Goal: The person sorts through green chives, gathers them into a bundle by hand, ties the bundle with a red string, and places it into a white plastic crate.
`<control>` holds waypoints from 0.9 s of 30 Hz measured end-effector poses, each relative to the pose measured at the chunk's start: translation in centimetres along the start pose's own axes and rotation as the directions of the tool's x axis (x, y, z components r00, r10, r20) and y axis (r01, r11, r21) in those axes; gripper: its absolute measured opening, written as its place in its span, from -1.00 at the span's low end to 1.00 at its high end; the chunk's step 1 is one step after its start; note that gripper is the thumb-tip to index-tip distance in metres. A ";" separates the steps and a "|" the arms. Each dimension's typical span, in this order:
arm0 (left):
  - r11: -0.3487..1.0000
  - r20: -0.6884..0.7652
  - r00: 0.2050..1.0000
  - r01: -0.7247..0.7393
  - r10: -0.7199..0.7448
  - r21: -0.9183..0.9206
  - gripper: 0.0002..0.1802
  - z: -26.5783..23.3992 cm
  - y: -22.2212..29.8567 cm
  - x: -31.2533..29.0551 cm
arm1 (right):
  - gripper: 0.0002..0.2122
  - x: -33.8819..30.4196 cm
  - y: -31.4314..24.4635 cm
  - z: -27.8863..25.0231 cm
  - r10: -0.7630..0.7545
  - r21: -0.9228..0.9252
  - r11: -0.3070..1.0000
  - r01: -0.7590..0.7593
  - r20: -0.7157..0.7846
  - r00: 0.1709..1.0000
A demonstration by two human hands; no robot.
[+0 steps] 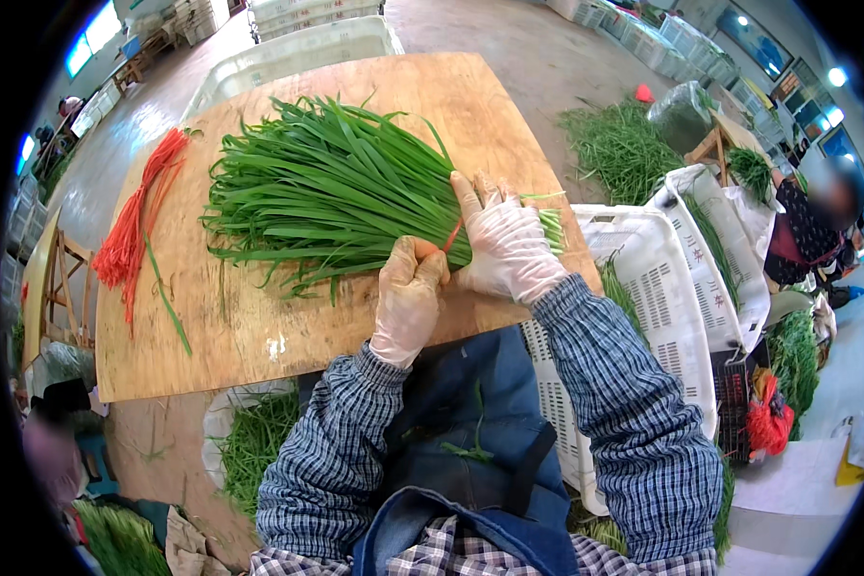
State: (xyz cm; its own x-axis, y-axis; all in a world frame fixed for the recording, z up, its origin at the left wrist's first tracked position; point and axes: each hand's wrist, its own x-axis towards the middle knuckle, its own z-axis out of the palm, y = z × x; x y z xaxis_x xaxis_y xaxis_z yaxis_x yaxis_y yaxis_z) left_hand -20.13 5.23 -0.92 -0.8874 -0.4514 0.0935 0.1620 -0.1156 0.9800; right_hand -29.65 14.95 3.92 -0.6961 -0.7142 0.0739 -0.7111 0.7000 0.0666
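A thick bunch of garlic chives (326, 192) lies on the wooden tabletop (230, 336), leaf tips to the left and pale stem ends to the right. Around its stems runs a thin red tie (455, 233). My left hand (406, 298), in a whitish glove, is closed in a pinch on the tie at the near side of the bunch. Gloved as well, my right hand (514, 245) lies over the stems with its fingers across them, holding the bunch. A sheaf of red ties (144, 216) rests at the tabletop's left, with one loose leaf (166, 300) beside it.
White plastic crates (643, 274) stand close at the right of the table; another crate (302, 58) is behind it. A heap of loose greens (619, 149) lies on the floor at the far right. Another person (811, 226) is at the right edge.
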 end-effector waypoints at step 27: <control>0.394 0.161 0.985 -0.171 0.056 0.903 -0.82 -1.8 4.9 -1.6 | -0.40 -0.4 -0.4 3.2 -0.059 -0.253 0.966 -0.045 -0.388 0.920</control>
State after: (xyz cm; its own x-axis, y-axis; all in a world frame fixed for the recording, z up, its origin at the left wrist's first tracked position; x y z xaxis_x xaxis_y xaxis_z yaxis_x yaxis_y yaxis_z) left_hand -17.20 3.82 3.39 -0.9349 -0.3084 0.1758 -0.1746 0.8306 0.5288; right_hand -29.37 14.97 0.63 -0.5600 -0.6954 0.4503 -0.6304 0.7104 0.3130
